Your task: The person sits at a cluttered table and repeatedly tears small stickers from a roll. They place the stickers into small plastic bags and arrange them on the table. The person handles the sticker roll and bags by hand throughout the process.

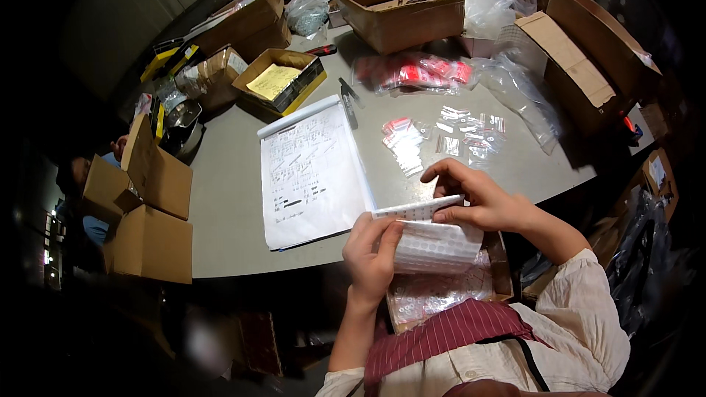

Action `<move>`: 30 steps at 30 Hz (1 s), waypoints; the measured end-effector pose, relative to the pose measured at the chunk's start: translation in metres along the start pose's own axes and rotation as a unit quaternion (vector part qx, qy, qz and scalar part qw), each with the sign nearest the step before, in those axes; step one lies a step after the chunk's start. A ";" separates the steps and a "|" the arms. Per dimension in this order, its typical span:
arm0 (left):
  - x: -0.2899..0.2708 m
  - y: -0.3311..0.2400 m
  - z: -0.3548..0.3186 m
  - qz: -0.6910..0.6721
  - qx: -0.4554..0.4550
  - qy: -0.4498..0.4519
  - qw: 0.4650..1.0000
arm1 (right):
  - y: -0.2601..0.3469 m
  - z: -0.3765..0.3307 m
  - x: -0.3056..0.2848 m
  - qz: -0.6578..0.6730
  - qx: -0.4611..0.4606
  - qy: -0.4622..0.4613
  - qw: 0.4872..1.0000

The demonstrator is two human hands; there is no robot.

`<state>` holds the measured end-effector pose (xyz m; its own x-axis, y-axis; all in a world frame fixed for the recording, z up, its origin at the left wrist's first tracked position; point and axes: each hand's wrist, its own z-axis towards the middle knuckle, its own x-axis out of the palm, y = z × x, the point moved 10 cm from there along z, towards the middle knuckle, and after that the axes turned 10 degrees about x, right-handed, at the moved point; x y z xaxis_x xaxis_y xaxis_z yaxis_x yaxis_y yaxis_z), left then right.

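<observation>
A white sheet of round stickers (434, 248) is held up at the table's front edge, its upper part folded over. My left hand (370, 250) pinches its left side between thumb and fingers. At the upper right edge my right hand (482, 198) grips it with the thumb, the index finger raised and curved. Below the sheet, partly hidden, is an open cardboard box (502, 268) with small clear bags (441, 298) inside. Beyond my right hand lie small clear zip bags (471, 136) with tiny ring-like pieces, beside a fanned pile of small bags (404, 147).
A handwritten notepad (312, 176) lies left of my hands, a black marker (348, 94) by its top. Red-marked bags (423, 72) and a large clear bag (522, 95) sit farther back. Cardboard boxes (401, 15) line the far side; an open carton (158, 239) stands left.
</observation>
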<state>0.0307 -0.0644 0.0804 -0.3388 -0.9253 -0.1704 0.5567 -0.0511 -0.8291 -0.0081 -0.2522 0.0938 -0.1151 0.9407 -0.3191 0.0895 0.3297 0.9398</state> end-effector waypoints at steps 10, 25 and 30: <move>0.016 0.008 -0.002 -0.148 -0.071 0.000 0.987 | -0.008 -0.025 -0.022 0.078 -0.030 -0.075 0.994; 0.028 -0.015 0.012 -0.002 0.030 0.037 0.999 | -0.002 -0.020 -0.021 -0.126 -0.123 -0.119 0.977; 0.035 -0.040 0.018 0.114 0.165 0.080 0.976 | 0.027 -0.021 0.001 -0.269 -0.219 -0.106 0.932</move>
<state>0.0100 -0.1016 0.1167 -0.2778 -0.8573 -0.4334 0.8368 0.0056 -0.5474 -0.0265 -0.2445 0.1216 0.1748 0.6591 -0.7315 -0.3429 0.7372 0.5822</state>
